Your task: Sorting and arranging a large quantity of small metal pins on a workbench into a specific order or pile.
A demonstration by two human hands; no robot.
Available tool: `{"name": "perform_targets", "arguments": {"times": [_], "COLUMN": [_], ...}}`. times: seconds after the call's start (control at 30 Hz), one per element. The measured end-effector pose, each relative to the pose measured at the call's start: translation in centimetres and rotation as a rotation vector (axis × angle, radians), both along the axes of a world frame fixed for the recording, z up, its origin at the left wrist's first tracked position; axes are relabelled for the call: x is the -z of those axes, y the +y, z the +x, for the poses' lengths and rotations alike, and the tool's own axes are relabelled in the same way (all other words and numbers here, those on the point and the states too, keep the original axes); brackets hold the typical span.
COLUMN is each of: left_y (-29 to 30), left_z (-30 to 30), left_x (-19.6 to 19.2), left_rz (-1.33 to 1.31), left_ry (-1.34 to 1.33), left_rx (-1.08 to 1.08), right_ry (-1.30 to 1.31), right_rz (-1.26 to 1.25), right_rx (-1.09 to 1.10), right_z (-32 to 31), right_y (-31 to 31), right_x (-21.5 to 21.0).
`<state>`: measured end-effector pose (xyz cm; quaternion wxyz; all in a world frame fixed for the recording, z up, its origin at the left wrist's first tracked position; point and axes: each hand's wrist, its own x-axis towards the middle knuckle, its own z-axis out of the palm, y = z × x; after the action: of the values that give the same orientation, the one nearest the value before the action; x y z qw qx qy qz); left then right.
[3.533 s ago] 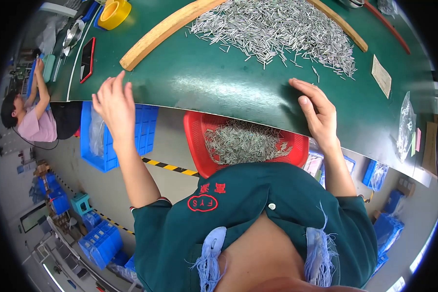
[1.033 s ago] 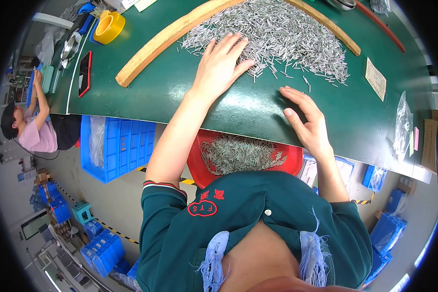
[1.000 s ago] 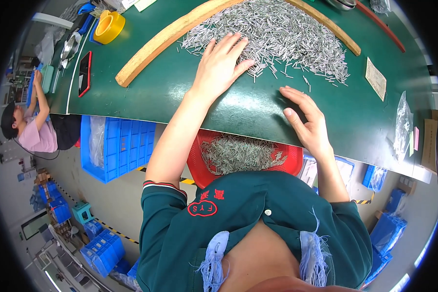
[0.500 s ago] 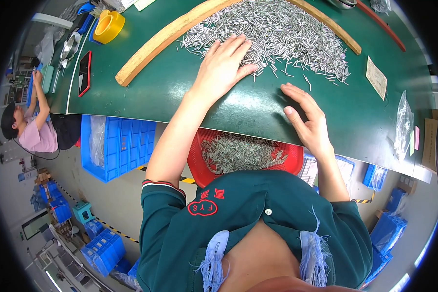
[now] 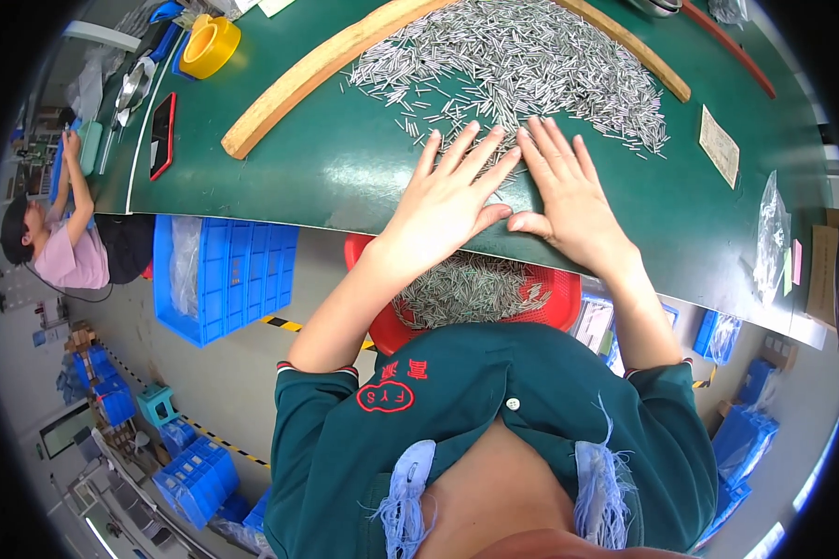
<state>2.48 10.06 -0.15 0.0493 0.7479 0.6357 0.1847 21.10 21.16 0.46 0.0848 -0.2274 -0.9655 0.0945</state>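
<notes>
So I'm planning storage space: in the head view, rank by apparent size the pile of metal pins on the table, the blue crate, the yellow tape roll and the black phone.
1. pile of metal pins
2. blue crate
3. yellow tape roll and black phone: look alike, so unranked.

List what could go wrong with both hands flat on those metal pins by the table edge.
1. The left hand and right hand press flat on thin metal pins; an upturned end could prick a palm.
2. The red basket shows below only part of the green table edge, so pins dragged off to either side might miss it and hit the floor.
3. Loose pins lie scattered outside the wooden strip and may be left behind.
</notes>
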Motion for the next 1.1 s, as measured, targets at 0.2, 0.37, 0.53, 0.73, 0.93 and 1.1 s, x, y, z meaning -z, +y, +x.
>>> {"name": "perform_targets", "arguments": {"times": [0.2, 0.37, 0.53, 0.73, 0.93, 1.1], "left_y": [-1.7, -1.0, -0.9, -1.2, -1.3, -1.3], "left_z": [-0.2, -0.9, -1.2, -1.1, -1.0, -1.0], "left_x": [0.0, 0.8, 0.6, 0.5, 0.4, 0.3], "left_rz": [-0.077, 0.020, 0.043, 0.089, 0.087, 0.090], "left_ry": [0.040, 0.040, 0.020, 0.020, 0.026, -0.002], "left_rx": [-0.189, -0.208, -0.181, -0.150, -0.146, -0.120], "right_ry": [0.006, 0.102, 0.179, 0.125, 0.081, 0.087], "right_rz": [0.058, -0.115, -0.161, -0.036, 0.022, 0.010], "right_rx": [-0.074, -0.106, -0.079, 0.063, 0.100, 0.104], "right_z": [-2.2, -2.9, -0.5, 2.4, 1.7, 1.8], "right_y": [-2.0, -2.3, -1.9, -2.2, -2.7, -2.7], "right_x": [0.4, -0.1, -0.5, 0.2, 0.0, 0.0]}}
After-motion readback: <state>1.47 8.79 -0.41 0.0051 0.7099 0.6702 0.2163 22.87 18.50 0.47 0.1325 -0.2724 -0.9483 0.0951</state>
